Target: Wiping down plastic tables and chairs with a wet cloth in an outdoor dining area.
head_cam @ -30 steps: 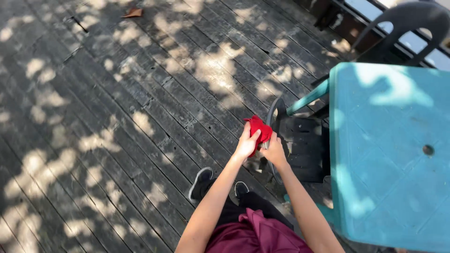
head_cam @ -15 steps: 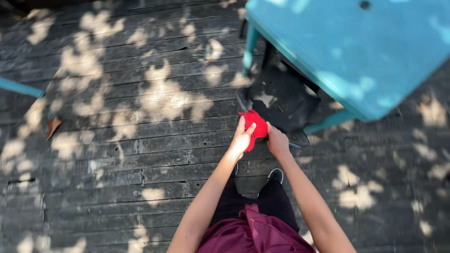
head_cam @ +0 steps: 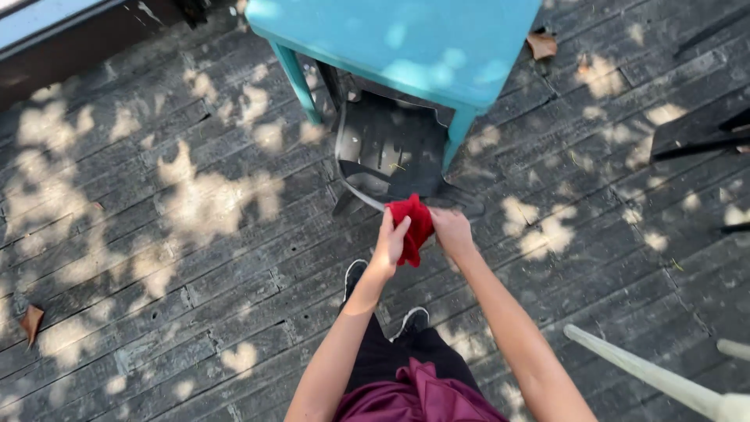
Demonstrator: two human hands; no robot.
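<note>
A bunched red cloth [head_cam: 412, 223] is held between both my hands in front of me. My left hand [head_cam: 391, 242] grips its left side with fingers wrapped over it. My right hand [head_cam: 451, 233] holds its right side. Just beyond the cloth a black slatted chair [head_cam: 387, 148] sits tucked under a turquoise table [head_cam: 406, 39]. Below my arms I see my dark trousers, a maroon shirt and black shoes [head_cam: 354, 275] on the weathered wooden deck [head_cam: 156, 234].
A turquoise table leg [head_cam: 295, 78] stands at the left, another [head_cam: 457, 133] at the right. A white rail or pole [head_cam: 648, 375] crosses the lower right. Dry leaves [head_cam: 31, 322] lie on the deck. Dark furniture parts [head_cam: 703, 141] sit at the right edge.
The view has swung round, so the table now lies straight ahead at the top. Both hands stay on the red cloth in front of the chair.
</note>
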